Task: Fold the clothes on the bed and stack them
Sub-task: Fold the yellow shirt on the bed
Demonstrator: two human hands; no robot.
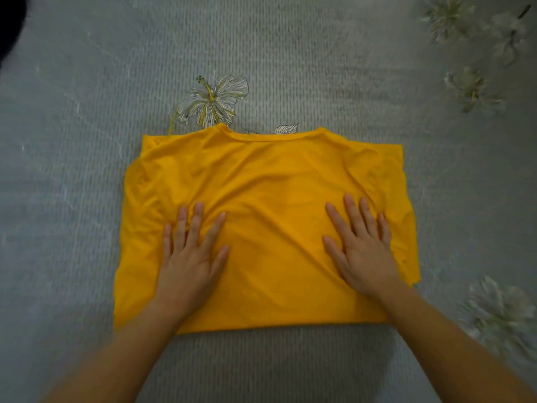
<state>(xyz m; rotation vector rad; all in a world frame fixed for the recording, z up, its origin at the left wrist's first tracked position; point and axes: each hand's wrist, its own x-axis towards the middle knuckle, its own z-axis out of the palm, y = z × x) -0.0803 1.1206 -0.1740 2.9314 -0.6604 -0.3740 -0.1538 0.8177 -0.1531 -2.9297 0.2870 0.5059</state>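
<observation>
A grey bed (87, 141) fills the view, its cover printed with pale flowers. In the middle, close to the person, lies a yellow shirt (267, 175), folded into a broad rectangle.

Its neckline (270, 136) sits at the far edge, so the shirt points away from the person, and a fold runs along the near edge. Its long axis runs left to right. The side edges look bunched, probably because the sleeves are tucked under.

The left hand (189, 257) and right hand (363, 251) lie on the near half of the shirt, palms down, fingers straight and spread, gripping nothing. They seem to be pressing the cloth smooth and keeping the fold in place.

One printed flower (213, 100) shows just beyond the neckline.
</observation>
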